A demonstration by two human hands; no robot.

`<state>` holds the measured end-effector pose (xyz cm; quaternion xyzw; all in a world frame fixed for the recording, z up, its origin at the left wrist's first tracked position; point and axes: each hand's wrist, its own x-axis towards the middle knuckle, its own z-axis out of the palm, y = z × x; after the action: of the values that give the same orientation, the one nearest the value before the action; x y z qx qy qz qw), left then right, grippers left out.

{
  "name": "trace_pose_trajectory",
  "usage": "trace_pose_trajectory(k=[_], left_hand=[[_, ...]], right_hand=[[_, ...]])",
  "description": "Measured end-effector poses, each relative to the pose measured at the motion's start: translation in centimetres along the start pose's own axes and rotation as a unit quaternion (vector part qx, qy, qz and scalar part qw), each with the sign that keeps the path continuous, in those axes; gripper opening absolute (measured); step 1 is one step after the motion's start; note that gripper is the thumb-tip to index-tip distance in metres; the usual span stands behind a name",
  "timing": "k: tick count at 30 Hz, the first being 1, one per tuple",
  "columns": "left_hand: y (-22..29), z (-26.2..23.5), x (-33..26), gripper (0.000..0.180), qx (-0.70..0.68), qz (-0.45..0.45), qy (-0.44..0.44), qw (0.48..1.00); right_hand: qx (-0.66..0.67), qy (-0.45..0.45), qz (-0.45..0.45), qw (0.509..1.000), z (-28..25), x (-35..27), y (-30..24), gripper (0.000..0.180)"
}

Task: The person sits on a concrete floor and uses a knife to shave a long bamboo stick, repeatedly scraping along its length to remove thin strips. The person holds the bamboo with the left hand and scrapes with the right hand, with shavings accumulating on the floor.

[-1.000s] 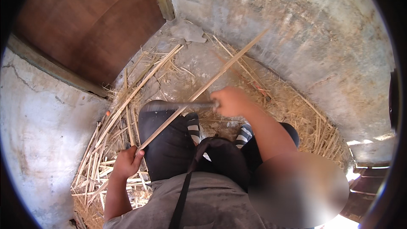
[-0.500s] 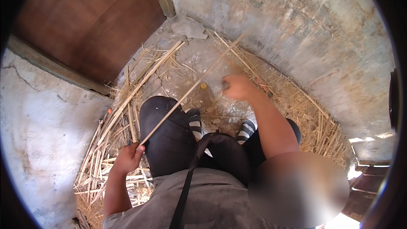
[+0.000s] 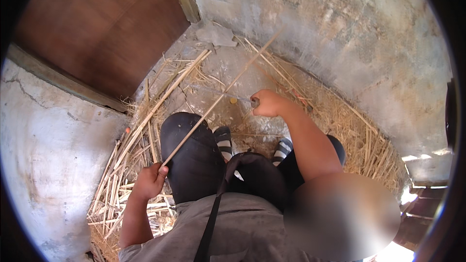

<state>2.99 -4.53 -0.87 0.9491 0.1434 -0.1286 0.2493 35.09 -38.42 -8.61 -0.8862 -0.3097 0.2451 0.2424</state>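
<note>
I squat on a concrete floor with my dark trousers and striped socks below me. My left hand [image 3: 150, 182] grips the near end of a long thin reed stick [image 3: 221, 98], which slants up and away over my left knee toward the wall. My right hand [image 3: 268, 103] is closed on the handle of a blade [image 3: 218, 92]. The blade is blurred and points left, meeting the stick near its middle.
Loose straw and cut reeds [image 3: 131, 150] lie all around my feet, thickest at the left and right. A brown wooden door [image 3: 97, 34] stands at the upper left, rough concrete walls [image 3: 349, 43] curve round, and a flat stone piece [image 3: 216, 34] lies by the door frame.
My right hand and the blade moved away from me and a little back along the stick. The stick's far end swung slightly left. My left hand kept its grip.
</note>
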Motion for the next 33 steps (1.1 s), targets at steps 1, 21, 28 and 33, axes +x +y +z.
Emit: trace_pose_trajectory(k=[1,21,28,33], left_hand=[[-0.2,-0.2,0.0,0.055,-0.008,-0.005,-0.003,1.0],[1.4,0.3,0.0,0.057,0.011,-0.006,-0.005,1.0],[1.1,0.0,0.8,0.055,0.035,-0.01,0.007,0.999],[2.1,0.7,0.2,0.052,0.035,0.008,0.032,0.999]], right_hand=[[-0.011,0.022,-0.003,1.0,0.2,-0.1,-0.5,0.034],[-0.085,-0.011,-0.045,0.995,-0.3,-2.9,-7.9,0.041],[-0.042,0.055,0.032,0.997,-0.3,0.1,0.9,0.039],[-0.071,0.025,-0.025,0.997,-0.2,-2.7,-6.7,0.039]])
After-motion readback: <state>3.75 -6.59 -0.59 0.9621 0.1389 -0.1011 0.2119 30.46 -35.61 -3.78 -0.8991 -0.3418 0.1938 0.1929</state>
